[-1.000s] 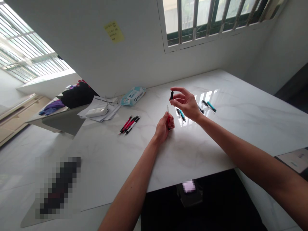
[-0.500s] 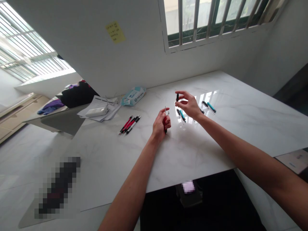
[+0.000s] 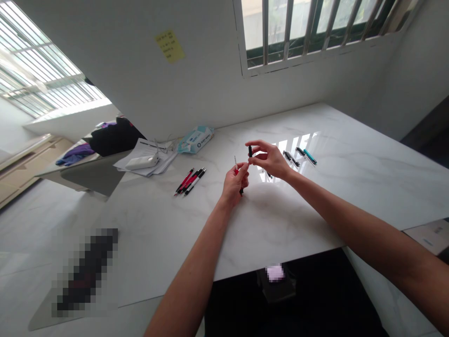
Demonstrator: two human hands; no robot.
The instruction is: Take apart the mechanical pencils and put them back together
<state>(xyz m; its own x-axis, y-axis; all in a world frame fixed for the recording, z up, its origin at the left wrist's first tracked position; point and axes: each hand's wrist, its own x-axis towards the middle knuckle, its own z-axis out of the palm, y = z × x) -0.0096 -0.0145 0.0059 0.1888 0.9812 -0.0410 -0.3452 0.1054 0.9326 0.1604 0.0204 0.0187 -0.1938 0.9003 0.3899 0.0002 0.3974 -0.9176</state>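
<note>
Red pen (image 3: 236,172) sits clamped in my left hand (image 3: 232,185); my right hand (image 3: 270,159) pinches a small black pen piece (image 3: 250,151) just beside the pen's bare tip (image 3: 235,159) (thin, metal-looking).

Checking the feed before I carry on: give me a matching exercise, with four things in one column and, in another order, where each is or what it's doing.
Things:
1. Left hand
2. Right hand
3. Loose red-and-black pens
4. Yellow sticky note

Places and states:
A. Stuck on the wall
B. Lying side by side on the marble table, left of the hands
C. Pinching a small black pen part
D. Holding a red pen with a thin metal tip

Pairs: 1-D, 2-C, 3-B, 4-A
</note>
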